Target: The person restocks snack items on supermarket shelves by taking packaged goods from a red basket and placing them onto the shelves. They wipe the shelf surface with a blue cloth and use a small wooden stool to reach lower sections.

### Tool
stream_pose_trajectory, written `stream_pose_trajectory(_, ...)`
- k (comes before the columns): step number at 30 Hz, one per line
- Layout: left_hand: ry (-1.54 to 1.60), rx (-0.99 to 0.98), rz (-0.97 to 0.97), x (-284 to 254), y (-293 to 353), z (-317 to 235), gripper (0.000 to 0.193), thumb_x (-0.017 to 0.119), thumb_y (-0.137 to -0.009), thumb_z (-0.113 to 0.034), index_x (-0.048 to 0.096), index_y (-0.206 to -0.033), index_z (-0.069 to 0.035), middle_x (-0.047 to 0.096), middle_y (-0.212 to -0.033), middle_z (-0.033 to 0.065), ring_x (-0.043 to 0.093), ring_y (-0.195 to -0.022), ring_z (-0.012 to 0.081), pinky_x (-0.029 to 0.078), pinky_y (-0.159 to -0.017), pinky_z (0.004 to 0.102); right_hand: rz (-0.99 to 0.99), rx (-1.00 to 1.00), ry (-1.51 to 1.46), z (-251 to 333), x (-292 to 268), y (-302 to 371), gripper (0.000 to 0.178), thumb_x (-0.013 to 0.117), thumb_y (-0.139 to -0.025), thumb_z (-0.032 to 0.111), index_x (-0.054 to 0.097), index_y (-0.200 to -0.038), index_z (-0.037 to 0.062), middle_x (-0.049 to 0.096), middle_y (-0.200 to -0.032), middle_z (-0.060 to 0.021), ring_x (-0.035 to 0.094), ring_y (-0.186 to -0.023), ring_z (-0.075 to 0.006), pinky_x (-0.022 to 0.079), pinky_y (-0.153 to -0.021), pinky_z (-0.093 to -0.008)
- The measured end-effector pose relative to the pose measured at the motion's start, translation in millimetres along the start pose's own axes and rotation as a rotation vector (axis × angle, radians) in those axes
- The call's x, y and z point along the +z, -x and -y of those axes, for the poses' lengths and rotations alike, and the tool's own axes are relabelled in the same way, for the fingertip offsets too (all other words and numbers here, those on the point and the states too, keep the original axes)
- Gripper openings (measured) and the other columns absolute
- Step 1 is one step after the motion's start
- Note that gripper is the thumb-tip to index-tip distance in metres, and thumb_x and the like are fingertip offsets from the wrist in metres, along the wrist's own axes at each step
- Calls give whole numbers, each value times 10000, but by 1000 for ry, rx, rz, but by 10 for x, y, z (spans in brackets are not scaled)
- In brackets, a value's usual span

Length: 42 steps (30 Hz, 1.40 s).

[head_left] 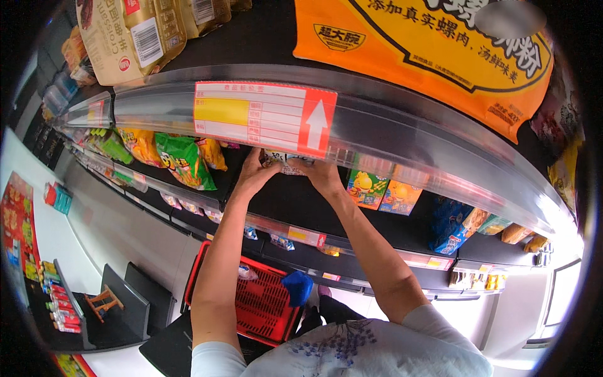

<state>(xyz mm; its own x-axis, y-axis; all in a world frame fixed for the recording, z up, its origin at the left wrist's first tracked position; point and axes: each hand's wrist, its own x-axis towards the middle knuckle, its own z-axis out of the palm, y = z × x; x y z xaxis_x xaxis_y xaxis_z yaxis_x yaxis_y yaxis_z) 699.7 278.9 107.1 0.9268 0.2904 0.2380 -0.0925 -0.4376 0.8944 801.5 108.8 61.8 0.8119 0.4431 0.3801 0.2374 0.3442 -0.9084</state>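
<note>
Both my arms reach into a lower, black shelf. My left hand (256, 174) and my right hand (319, 174) grip a pale printed package (290, 164) from its two sides, thumbs toward its near face. The shelf edge above hides its upper part, so its kind cannot be told. To the right of my right hand stand a green box (368, 190) and an orange box (399, 196), side by side. On the left, a green snack bag (183, 162) lies among yellow bags (139, 144).
Above my hands runs a clear shelf edge (389, 135) with a price label (264, 116). The upper shelf bears a large orange packet (427, 63) and a gold bag (129, 44). Below, a red shopping basket (267, 314) holds a blue item (297, 289). Blue bags (449, 226) stand right.
</note>
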Motion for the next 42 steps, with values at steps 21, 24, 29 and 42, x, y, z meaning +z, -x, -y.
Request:
stream_pose_trajectory(21, -135, 172, -487, 74, 655, -155, 558, 628, -882, -7, 449, -1410, -34, 530, -1274, 178, 583, -1106, 285, 566, -792, 342, -140, -362, 813, 826, 229, 331, 723, 788, -821, 133, 417, -1428, 2, 534, -1324, -202, 493, -1254, -341, 412, -1057, -428)
stream_pose_trajectory(24, -59, 109, -663, -34, 1496, 124, 414, 570, -924, 25, 510, -1329, -37, 557, -1279, 100, 590, -1038, 166, 518, -770, 242, 27, -233, 870, 960, 318, 780, 603, 727, -856, 137, 454, -1376, 3, 525, -1284, -233, 475, -1186, -437, 397, -1037, -478)
stream_pose_trajectory(29, 332, -354, -896, 225, 2964, 1561, 232, 595, -976, -110, 552, -1198, -59, 647, -1009, 52, 623, -792, 119, 516, -598, 239, 442, -184, 1033, 767, 341, 1262, 600, 743, -825, 215, 525, -1360, 57, 516, -1401, -181, 463, -1301, -393, 369, -1096, -475)
stream_pose_trajectory(42, -119, -811, -845, 303, 3705, 2974, 440, 747, -859, -248, 560, -1129, 44, 710, -987, 179, 701, -863, 304, 555, -760, 398, 569, -198, 1390, 645, 450, 1376, 606, 740, -844, 245, 515, -1385, 90, 445, -1487, -164, 398, -1395, -347, 310, -1167, -485)
